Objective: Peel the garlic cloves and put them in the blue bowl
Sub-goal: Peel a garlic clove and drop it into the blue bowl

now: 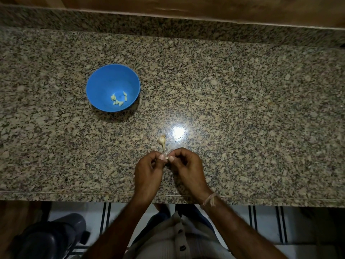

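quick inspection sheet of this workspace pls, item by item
surface: speckled granite counter, lamp glare near the middle
job's things: blue bowl at left, upright, peeled cloves inside; garlic head lying on the counter just beyond the hands; one clove at the fingertips
clutter: nothing sure against the speckle
hands: left hand and right hand both pinch the clove; thread on the right wrist
cables: nothing seen
surroundings: wood panel behind; striped floor below; dark object lower left, unclear
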